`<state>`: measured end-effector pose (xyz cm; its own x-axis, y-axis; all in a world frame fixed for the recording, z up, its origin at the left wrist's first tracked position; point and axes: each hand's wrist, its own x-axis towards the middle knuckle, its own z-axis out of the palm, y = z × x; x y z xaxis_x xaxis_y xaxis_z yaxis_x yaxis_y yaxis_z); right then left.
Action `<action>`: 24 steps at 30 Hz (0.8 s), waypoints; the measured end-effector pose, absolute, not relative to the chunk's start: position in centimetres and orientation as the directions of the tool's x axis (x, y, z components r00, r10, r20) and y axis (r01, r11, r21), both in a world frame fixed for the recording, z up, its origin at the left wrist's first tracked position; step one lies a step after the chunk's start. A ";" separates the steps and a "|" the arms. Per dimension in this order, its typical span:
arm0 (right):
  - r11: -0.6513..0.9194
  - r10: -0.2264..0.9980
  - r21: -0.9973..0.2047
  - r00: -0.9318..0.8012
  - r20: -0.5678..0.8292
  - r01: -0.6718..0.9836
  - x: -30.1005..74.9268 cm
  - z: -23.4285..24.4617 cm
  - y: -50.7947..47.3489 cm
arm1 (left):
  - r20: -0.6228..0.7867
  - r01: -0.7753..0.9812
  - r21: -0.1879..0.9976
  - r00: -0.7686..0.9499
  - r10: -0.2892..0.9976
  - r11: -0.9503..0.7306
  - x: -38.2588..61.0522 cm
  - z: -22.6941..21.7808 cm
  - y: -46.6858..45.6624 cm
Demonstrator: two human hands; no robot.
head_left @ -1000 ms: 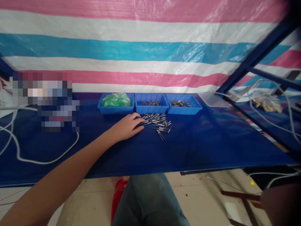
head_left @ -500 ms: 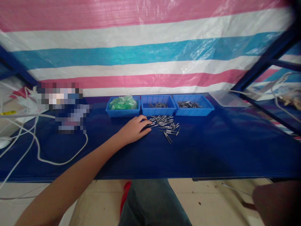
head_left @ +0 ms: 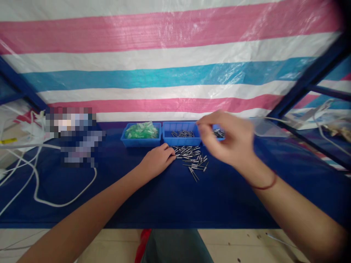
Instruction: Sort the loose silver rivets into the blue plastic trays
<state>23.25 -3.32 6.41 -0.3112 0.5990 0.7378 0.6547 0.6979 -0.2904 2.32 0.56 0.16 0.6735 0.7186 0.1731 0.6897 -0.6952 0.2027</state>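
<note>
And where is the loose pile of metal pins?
In the head view, the pile lies on the table, in front of the middle bin, right of the left hand.

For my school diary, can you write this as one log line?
left hand: at left edge of loose pins; right hand: above table, blurred, grip unclear; middle bin: more pins; left bin: green plastic

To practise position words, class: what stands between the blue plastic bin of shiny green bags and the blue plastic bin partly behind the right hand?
A third blue plastic bin, holding slim silvery metal pieces; the head view shows it.
</note>
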 end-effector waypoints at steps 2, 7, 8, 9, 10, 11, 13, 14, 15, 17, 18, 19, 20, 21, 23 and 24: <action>0.735 0.584 -0.251 -0.401 0.706 0.630 22.7 4.4 -2.3 | 0.205 0.687 0.206 0.667 0.717 -0.697 2.4 -0.2 0.5; 0.731 0.649 -0.244 -0.539 0.537 0.637 21.9 -0.2 -1.0 | 0.268 0.677 0.200 0.658 0.704 -0.708 2.4 -0.7 0.6; 0.733 0.652 -0.242 -0.553 0.519 0.636 21.9 -0.5 -1.0 | 0.273 0.678 0.201 0.654 0.705 -0.707 2.4 -0.6 0.6; 0.735 0.651 -0.241 -0.561 0.511 0.634 21.9 -0.6 -1.1 | 0.276 0.680 0.206 0.650 0.708 -0.704 2.4 -0.5 0.6; 0.735 0.652 -0.244 -0.560 0.511 0.632 21.9 -0.6 -1.1 | 0.280 0.679 0.219 0.644 0.712 -0.700 2.4 -0.3 0.5; 0.734 0.654 -0.253 -0.555 0.515 0.630 22.0 -0.5 -1.2 | 0.290 0.674 0.244 0.635 0.716 -0.697 2.4 -0.2 0.4; 0.728 0.662 -0.282 -0.535 0.525 0.625 22.1 -0.4 -1.3 | 0.325 0.648 0.327 0.607 0.726 -0.688 2.5 0.1 0.3; 0.724 0.669 -0.300 -0.524 0.527 0.622 22.1 -0.4 -1.3 | 0.350 0.624 0.379 0.587 0.730 -0.684 2.5 0.2 0.1; 0.720 0.675 -0.320 -0.514 0.528 0.616 22.1 -0.4 -1.4 | 0.376 0.593 0.434 0.565 0.735 -0.678 2.5 0.2 0.0; 0.714 0.688 -0.370 -0.498 0.528 0.595 21.9 -0.4 -1.6 | 0.422 0.523 0.544 0.505 0.753 -0.656 2.7 0.2 -0.3; 0.709 0.696 -0.400 -0.485 0.529 0.581 21.8 -0.5 -1.7 | 0.435 0.490 0.597 0.468 0.769 -0.635 2.8 0.2 -0.4; 0.702 0.705 -0.432 -0.467 0.534 0.566 21.6 -0.5 -1.9 | 0.439 0.461 0.647 0.425 0.791 -0.607 2.9 0.1 -0.6; 0.692 0.716 -0.464 -0.445 0.539 0.553 21.5 -0.5 -2.1 | 0.432 0.435 0.694 0.385 0.816 -0.573 3.0 0.1 -0.7; 0.680 0.728 -0.495 -0.419 0.542 0.541 21.3 -0.4 -2.3 | 0.416 0.411 0.737 0.349 0.840 -0.536 3.0 0.0 -0.8; 0.653 0.754 -0.542 -0.384 0.533 0.529 21.1 -0.3 -2.6 | 0.379 0.365 0.801 0.305 0.874 -0.475 3.2 -0.1 -1.0; 0.642 0.764 -0.558 -0.378 0.523 0.527 21.0 -0.3 -2.7 | 0.363 0.345 0.821 0.298 0.883 -0.454 3.2 -0.1 -1.1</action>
